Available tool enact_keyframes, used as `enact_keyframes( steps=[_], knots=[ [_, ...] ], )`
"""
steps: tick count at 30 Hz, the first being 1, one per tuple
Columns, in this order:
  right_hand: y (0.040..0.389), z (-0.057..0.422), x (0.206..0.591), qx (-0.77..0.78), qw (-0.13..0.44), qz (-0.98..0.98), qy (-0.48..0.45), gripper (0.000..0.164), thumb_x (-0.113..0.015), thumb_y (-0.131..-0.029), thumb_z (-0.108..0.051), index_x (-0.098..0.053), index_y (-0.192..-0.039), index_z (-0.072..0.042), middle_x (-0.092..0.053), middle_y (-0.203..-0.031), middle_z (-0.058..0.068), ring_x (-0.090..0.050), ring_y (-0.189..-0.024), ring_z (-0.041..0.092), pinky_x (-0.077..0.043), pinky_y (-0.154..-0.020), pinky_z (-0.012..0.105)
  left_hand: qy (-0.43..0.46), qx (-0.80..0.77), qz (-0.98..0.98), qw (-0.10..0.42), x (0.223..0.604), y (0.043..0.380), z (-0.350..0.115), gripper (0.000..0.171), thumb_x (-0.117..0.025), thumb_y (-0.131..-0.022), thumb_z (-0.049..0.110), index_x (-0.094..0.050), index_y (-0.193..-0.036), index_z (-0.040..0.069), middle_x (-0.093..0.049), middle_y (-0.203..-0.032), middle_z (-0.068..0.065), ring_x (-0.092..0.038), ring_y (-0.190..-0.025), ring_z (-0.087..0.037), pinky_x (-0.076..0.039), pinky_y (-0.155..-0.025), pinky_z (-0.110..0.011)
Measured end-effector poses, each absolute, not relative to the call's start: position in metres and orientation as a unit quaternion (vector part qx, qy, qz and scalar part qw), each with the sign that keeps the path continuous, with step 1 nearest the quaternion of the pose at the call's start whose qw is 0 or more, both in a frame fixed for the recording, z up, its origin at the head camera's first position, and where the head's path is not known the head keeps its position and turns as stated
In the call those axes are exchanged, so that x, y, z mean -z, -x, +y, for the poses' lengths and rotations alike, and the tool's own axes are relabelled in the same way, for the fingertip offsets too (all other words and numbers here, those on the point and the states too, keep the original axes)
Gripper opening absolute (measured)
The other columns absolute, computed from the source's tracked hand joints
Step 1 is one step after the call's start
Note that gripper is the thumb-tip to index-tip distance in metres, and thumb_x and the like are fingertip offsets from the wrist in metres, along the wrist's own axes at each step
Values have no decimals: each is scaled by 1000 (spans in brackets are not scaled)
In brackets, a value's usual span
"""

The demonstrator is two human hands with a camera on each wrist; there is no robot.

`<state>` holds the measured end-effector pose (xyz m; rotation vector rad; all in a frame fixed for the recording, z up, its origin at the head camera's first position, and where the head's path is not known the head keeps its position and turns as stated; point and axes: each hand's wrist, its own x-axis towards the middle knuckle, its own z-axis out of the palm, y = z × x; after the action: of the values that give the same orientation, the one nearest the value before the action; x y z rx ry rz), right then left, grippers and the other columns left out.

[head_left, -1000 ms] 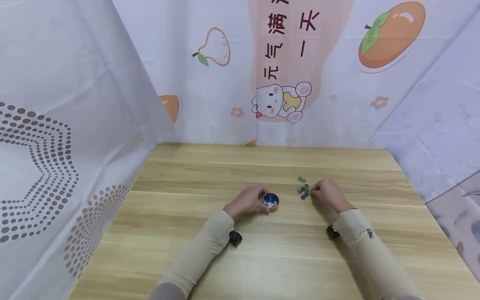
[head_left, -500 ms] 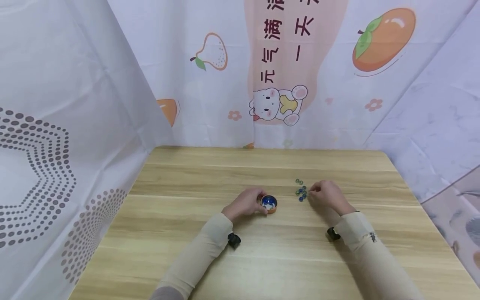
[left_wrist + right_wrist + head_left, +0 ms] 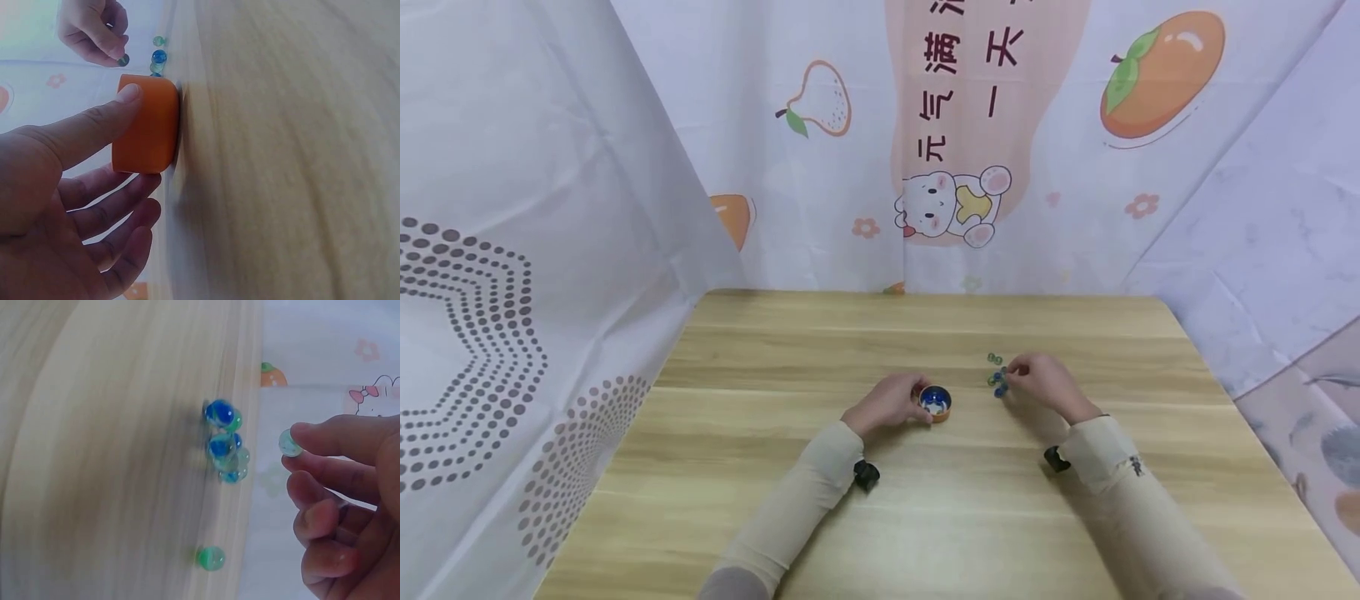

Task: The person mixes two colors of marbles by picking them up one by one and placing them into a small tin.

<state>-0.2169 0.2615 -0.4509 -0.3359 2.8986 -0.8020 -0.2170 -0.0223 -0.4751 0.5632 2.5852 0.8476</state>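
A small round bowl, orange outside and blue inside (image 3: 939, 418), stands on the wooden table. My left hand (image 3: 890, 403) grips its wall, the thumb on one side and fingers on the other, as the left wrist view shows with the orange wall (image 3: 147, 134). A white pattern shows inside the bowl; whether marbles lie there I cannot tell. My right hand (image 3: 1047, 382) pinches a clear greenish marble (image 3: 289, 443) between thumb and index finger, raised off the table. Beneath and beside it sits a cluster of blue and green glass marbles (image 3: 222, 447).
One green marble (image 3: 211, 558) lies apart from the cluster in the right wrist view. Two pale green marbles (image 3: 995, 359) rest behind the cluster in the head view. A printed white curtain (image 3: 820, 192) hangs along the table's back edge.
The right hand has moved left and lifted from the right side of the marbles to over them, with a marble in its fingertips. The left hand stays on the bowl. The head view shifted slightly.
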Motion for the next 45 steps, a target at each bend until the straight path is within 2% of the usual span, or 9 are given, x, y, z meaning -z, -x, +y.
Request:
enact_keyframes(
  steps=[5,17,31,39,45],
  knots=[
    [221,256,443,267,50,955,119,21,-64,-91,-17,-72,-99,0,-68,-89,13,-58,-77,21,-46,-65,32,-204,-300,916,173,470,221,-22,53,-83,-77,27,-61,-123,13,-64,-107,0,-58,-97,-14,-47,-89,-32],
    [214,246,445,282,38,948,139,14,-67,-89,-16,-75,-92,-4,-68,-83,7,-57,-74,17,-45,-63,30,-207,-302,914,178,470,215,-20,47,-85,-74,26,-64,-114,13,-65,-106,0,-59,-98,-15,-48,-91,-34],
    [210,226,442,309,23,933,185,16,-67,-91,-16,-75,-97,-4,-64,-74,3,-52,-60,10,-43,-54,26,-205,-304,915,170,472,215,-20,48,-85,-74,26,-64,-115,13,-65,-107,0,-59,-98,-16,-48,-92,-34],
    [210,213,446,313,23,926,208,16,-68,-91,-19,-76,-98,-7,-68,-80,1,-53,-69,10,-44,-61,25,-207,-307,913,170,472,216,-21,45,-85,-74,27,-64,-111,16,-65,-105,1,-59,-96,-13,-48,-89,-32],
    [207,205,452,300,37,931,203,17,-67,-92,-24,-75,-100,-12,-65,-81,-1,-52,-71,10,-44,-61,26,-210,-304,913,171,472,215,-21,46,-85,-75,26,-64,-114,15,-65,-106,1,-59,-97,-14,-48,-90,-33]
  ],
)
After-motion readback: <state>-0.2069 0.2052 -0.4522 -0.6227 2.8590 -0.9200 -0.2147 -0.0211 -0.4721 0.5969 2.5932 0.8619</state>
